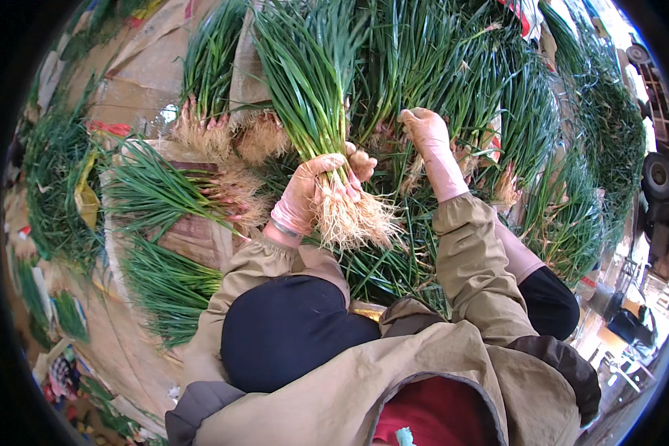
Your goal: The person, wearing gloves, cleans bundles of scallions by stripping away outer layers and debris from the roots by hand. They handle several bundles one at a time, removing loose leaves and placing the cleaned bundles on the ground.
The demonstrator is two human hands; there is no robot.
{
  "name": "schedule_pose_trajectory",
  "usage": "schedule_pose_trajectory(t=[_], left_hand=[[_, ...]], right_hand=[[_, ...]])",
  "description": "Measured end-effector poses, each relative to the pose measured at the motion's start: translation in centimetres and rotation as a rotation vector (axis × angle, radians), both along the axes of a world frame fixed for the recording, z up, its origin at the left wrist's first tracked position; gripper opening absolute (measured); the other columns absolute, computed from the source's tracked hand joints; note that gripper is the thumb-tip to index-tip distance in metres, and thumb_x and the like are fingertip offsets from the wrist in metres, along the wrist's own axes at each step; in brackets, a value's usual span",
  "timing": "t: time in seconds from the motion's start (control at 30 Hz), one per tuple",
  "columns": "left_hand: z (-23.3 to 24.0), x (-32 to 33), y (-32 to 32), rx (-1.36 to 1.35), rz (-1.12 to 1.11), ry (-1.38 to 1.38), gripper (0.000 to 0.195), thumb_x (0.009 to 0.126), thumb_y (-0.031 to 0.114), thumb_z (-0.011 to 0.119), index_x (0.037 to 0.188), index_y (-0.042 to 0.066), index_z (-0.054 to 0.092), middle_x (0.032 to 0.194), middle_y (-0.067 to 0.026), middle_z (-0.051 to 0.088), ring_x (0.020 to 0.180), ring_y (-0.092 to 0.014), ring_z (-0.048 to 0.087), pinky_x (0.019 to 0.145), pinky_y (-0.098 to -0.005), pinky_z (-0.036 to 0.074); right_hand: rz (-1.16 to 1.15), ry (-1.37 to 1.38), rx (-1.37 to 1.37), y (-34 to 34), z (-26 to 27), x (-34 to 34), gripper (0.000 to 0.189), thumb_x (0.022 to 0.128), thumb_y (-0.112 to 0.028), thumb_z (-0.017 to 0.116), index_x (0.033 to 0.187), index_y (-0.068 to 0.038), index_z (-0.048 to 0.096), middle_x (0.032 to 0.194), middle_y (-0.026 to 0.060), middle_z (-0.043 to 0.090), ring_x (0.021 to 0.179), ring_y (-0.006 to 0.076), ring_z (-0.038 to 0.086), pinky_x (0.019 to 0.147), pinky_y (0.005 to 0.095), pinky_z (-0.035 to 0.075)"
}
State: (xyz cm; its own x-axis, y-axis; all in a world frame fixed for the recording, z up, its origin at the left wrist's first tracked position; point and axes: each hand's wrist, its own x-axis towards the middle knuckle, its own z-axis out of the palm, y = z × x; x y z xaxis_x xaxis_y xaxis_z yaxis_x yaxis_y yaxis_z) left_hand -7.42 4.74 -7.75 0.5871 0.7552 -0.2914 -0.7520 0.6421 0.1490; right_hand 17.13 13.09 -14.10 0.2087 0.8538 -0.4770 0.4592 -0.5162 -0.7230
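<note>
My gloved left hand (305,187) grips a bunch of young allium plants (318,106), green garlic or spring onions, around its lower stems. The leaves point away from me, and pale, stringy roots (351,223) hang below the fist. Off to the right, my gloved right hand (426,131) has its fingers curled in front of a dense bank of the same greens (429,61). Whether a stem is pinched in those fingers cannot be made out. Loose plants (390,273) lie between my legs, under both hands.
Rooted bunches lie to the left, one pointing sideways (178,189) and another farther away (212,72). Brown sacking (139,72) covers the ground there. A yellow bag (87,192) sits among greens at far left. A vehicle wheel (659,175) shows at the right rim.
</note>
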Motion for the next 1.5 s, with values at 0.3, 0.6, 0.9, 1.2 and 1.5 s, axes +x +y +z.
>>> schedule_pose_trajectory(t=[0.3, 0.6, 0.9, 1.2, 1.5], left_hand=[[0.9, 0.9, 0.1, -0.018, 0.049, 0.089, 0.031, 0.086, 0.009, 0.049, 0.114, -0.003, 0.054, 0.113, -0.0217, 0.061, 0.115, -0.037, 0.053, 0.105, -0.0459, 0.039], [-0.3, 2.3, -0.2, -0.017, -0.194, 0.355, 0.024, 0.088, 0.010, 0.051, 0.106, -0.006, 0.056, 0.084, -0.0154, 0.064, 0.077, -0.024, 0.064, 0.075, -0.0346, 0.054], [1.3, 1.1, -0.9, 0.011, -0.155, 0.161, 0.029, 0.083, 0.005, 0.055, 0.110, -0.003, 0.054, 0.099, -0.0161, 0.062, 0.091, -0.029, 0.062, 0.081, -0.0373, 0.052], [0.4, 0.0, -0.9, -0.034, -0.171, 0.021, 0.023, 0.082, 0.007, 0.054, 0.105, 0.001, 0.056, 0.097, -0.0131, 0.059, 0.084, -0.025, 0.059, 0.074, -0.0349, 0.052], [-0.7, 1.7, -1.5, -0.018, -0.418, 0.427, 0.026, 0.083, 0.006, 0.057, 0.107, -0.004, 0.059, 0.089, -0.0121, 0.064, 0.074, -0.022, 0.064, 0.068, -0.0332, 0.055]], right_hand=[[0.069, -0.003, -0.113, 0.3, 3.8, -2.7, 0.027, 0.088, -0.035, 0.061, 0.081, -0.009, 0.066, 0.078, 0.0042, 0.066, 0.069, 0.0165, 0.061, 0.067, 0.0290, 0.049], [0.199, 0.732, -0.081, -7.0, 5.8, -4.2, 0.033, 0.087, -0.020, 0.065, 0.116, -0.004, 0.056, 0.085, 0.0009, 0.063, 0.072, 0.0088, 0.057, 0.065, 0.0240, 0.046], [0.100, 0.672, 0.040, -5.3, 6.2, -5.1, 0.029, 0.099, -0.029, 0.044, 0.111, -0.004, 0.052, 0.076, 0.0009, 0.060, 0.059, 0.0130, 0.059, 0.044, 0.0249, 0.045], [0.442, 0.175, 0.427, -5.9, -1.1, 0.8, 0.019, 0.093, -0.021, 0.052, 0.088, -0.005, 0.062, 0.075, 0.0045, 0.062, 0.069, 0.0181, 0.058, 0.065, 0.0305, 0.049], [0.015, 0.070, -0.066, -5.8, 6.4, -5.0, 0.037, 0.090, -0.036, 0.059, 0.109, -0.004, 0.056, 0.108, 0.0175, 0.061, 0.106, 0.0305, 0.055, 0.095, 0.0377, 0.042]])
